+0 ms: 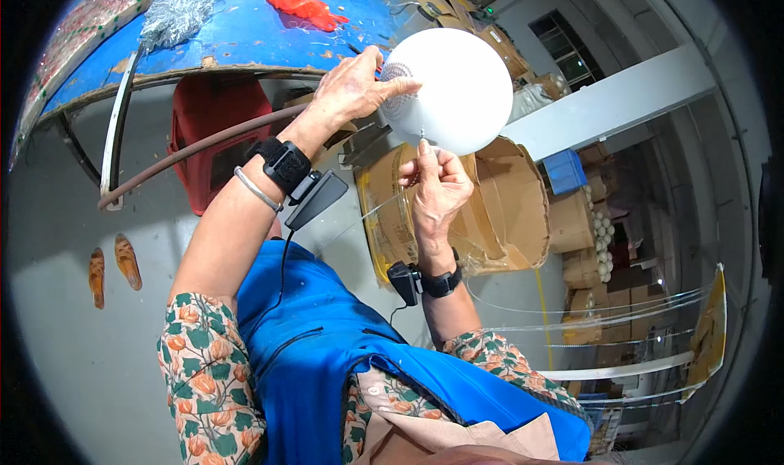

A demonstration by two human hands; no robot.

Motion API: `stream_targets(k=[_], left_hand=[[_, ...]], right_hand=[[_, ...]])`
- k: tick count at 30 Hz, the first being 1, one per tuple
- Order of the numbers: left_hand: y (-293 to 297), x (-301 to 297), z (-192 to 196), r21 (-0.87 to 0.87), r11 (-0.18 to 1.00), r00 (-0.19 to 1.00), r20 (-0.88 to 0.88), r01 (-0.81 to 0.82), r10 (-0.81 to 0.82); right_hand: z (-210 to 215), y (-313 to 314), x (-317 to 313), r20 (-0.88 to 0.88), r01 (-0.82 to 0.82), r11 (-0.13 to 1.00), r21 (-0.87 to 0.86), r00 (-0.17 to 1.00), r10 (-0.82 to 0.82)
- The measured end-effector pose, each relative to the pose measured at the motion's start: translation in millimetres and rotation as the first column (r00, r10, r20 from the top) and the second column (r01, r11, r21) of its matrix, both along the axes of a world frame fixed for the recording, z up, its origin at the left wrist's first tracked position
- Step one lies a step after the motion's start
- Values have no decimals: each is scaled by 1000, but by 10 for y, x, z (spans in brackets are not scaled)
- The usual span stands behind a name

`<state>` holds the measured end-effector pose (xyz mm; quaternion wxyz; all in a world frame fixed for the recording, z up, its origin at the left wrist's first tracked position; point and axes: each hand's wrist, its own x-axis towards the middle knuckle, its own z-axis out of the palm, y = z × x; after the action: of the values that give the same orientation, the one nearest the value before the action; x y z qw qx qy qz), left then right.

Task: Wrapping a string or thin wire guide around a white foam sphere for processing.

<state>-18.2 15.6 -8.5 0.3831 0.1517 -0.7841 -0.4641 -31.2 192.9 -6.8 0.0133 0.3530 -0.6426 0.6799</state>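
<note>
A large, smooth white ball [461, 89] with a dotted grey pattern on its left side is held up in front of me, beyond the table's edge. My left hand [355, 85] grips it from the left, thumb lying over the pattern and fingers partly hidden behind. Just under the ball, my right hand [438, 183] pinches thumb and finger together at a small pale fitting [422, 134] on the ball's lower side. A thin clear thread [380, 208] trails from that hand down to the left; its upper end is hidden by the fingers.
A blue-topped table [237, 32] holds crumpled red pieces [306, 9], silver tinsel [180, 9] and a wrapped patterned pack [82, 40]. Under it stands a red stool [214, 130]. An open cardboard box [506, 212] is beyond my right hand; clear strands [604, 326] stretch at the right. Sandals [126, 261] lie on the floor.
</note>
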Motion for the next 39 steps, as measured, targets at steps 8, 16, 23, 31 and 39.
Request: stream_targets(k=[8,16,23,31,39], left_hand=[[73,38,96,20,1000,1000,19,21,-21],[149,-40,22,-56,998,1000,-12,-25,25],[38,13,58,59,968,970,-49,243,-240],[47,34,60,-73,997,999,40,33,-30],[-39,37,68,-34,999,997,-67,25,-28]], right_hand=[[-114,-104,-57,17,106,993,-47,994,-105],[-166,-137,-87,31,132,988,-75,991,-130],[-150,-137,-51,58,148,986,-77,988,-144],[-48,-149,43,76,67,994,-86,995,-61],[87,2,172,-13,27,1000,-9,1000,-28]])
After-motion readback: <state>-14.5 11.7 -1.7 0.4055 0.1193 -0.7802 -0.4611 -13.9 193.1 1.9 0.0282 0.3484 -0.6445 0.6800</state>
